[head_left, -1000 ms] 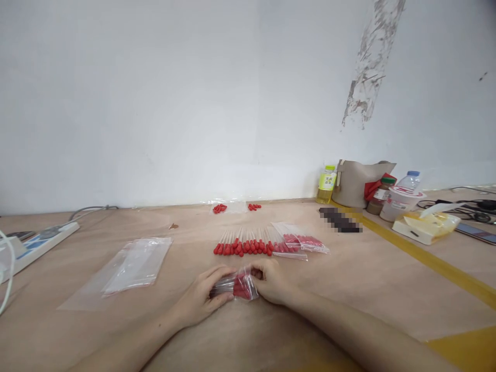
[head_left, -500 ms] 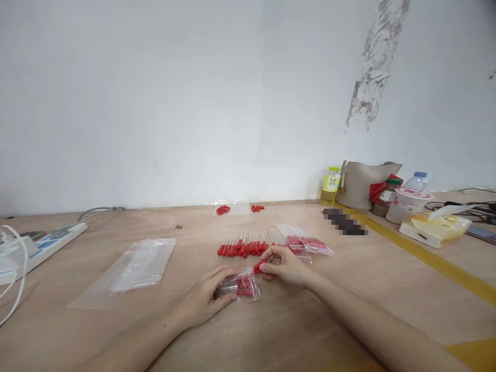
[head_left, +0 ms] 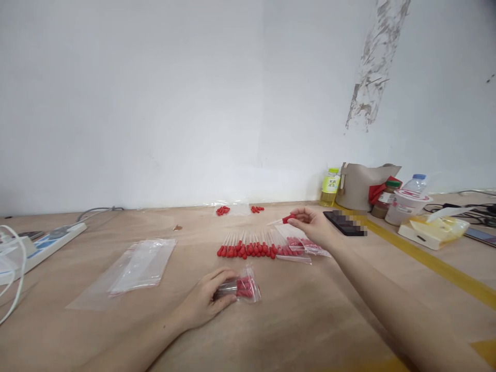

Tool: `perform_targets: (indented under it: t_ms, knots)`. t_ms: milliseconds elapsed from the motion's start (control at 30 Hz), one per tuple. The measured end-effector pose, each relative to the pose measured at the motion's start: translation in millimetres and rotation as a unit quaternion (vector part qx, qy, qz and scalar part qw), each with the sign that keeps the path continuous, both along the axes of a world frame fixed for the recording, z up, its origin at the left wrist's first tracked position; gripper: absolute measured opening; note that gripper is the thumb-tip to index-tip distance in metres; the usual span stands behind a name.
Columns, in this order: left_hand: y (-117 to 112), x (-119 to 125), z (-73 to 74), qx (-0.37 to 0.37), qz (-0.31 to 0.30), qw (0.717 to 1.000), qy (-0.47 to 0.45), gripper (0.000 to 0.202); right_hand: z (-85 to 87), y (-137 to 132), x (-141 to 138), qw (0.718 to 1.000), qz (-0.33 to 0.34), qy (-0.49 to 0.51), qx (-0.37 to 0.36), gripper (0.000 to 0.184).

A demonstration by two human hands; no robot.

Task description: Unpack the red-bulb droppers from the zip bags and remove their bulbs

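My left hand [head_left: 211, 299] is closed around a clear plastic bag [head_left: 253, 289] that holds several red-bulbed droppers, its mouth pointing right. Pinched in the fingers of my right hand [head_left: 310, 225] is a single dropper [head_left: 287, 219], held by its red bulb with the thin clear tip pointing left. Below it lies a row of droppers [head_left: 246, 250], bulbs toward me and tips toward the wall. Filled plastic bags [head_left: 300, 245] with more droppers overlap the right end of that row, partly hidden by my right hand.
Flat clear bags [head_left: 143, 266] lie at left, beside a power strip [head_left: 58, 243] with cables. Two small groups of red bulbs [head_left: 222, 211] rest near the wall. On the right are a phone [head_left: 343, 223], a bottle [head_left: 330, 187], a grey pouch [head_left: 358, 183], a cup [head_left: 406, 206] and a tissue pack [head_left: 434, 230].
My right hand has moved from the bag's mouth up and right, above the row, and holds a dropper with its tip showing. My left hand stays in place on the bag.
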State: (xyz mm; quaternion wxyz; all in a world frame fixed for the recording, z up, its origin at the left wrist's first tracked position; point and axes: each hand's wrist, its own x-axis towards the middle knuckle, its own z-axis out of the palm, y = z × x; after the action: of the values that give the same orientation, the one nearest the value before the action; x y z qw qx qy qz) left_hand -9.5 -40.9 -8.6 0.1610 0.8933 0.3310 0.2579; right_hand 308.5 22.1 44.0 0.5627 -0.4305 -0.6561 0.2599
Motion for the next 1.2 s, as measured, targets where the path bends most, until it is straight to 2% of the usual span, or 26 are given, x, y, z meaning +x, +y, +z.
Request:
perform_targets:
  t_ms: [67, 133, 233, 300, 433, 500, 567, 700, 767, 867, 1000, 1100, 1200]
  knots:
    - [-1.4, -0.8, 1.2, -0.005, 0.006, 1.000, 0.003, 0.034, -15.0, 5.3, -11.2, 0.989, -0.060, -0.111, 0.082, 0.017]
    - [-3.3, -2.3, 3.4, -0.018, 0.010, 1.000, 0.011, 0.032, -32.8, 9.0, -23.2, 0.957, -0.086, -0.242, 0.131, 0.014]
    - [-5.3, -5.4, 6.8, -0.035, 0.010, 0.999, 0.021, 0.031, -54.0, 11.4, -34.1, 0.941, -0.076, -0.300, 0.139, 0.018]
    - [-5.6, -7.1, 8.3, -0.038, 0.008, 0.999, 0.021, 0.032, -61.2, 11.2, -36.5, 0.937, -0.058, -0.317, 0.138, 0.018]
    - [-4.8, -8.2, 9.0, -0.040, 0.007, 0.999, 0.029, 0.032, -61.1, 6.7, -37.6, 0.923, -0.021, -0.357, 0.142, 0.019]
    - [-4.4, -8.3, 8.4, -0.036, 0.012, 0.999, 0.033, 0.032, -57.2, 3.6, -37.4, 0.913, -0.028, -0.381, 0.146, 0.020]
    - [-4.1, -8.5, 7.4, -0.033, 0.016, 0.999, 0.037, 0.032, -53.1, 1.4, -35.9, 0.910, -0.064, -0.380, 0.152, 0.020]
    - [-3.3, -9.0, 5.5, -0.020, 0.015, 0.999, 0.036, 0.033, -49.8, -1.5, -31.2, 0.929, -0.151, -0.297, 0.161, 0.020]
    - [-2.7, -8.7, 5.2, -0.001, 0.021, 0.999, 0.033, 0.033, -50.4, -6.1, -33.0, 0.938, -0.165, -0.260, 0.157, 0.020]
    - [-2.0, -7.2, 5.3, 0.023, 0.041, 0.998, 0.033, 0.032, -50.9, -20.6, -46.4, 0.951, -0.106, -0.255, 0.138, 0.016]
    - [-0.7, -3.4, 4.0, 0.005, 0.055, 0.998, 0.029, 0.033, -49.1, -44.2, -74.2, 0.943, 0.058, -0.314, 0.095, 0.010]
    - [0.1, -0.2, 2.0, -0.011, 0.056, 0.998, 0.024, 0.034, -47.9, -54.7, -88.4, 0.937, 0.114, -0.323, 0.064, 0.012]
    - [0.1, 2.2, 0.8, -0.006, 0.045, 0.999, 0.025, 0.035, -47.7, -58.6, -93.9, 0.940, 0.159, -0.298, 0.044, 0.023]
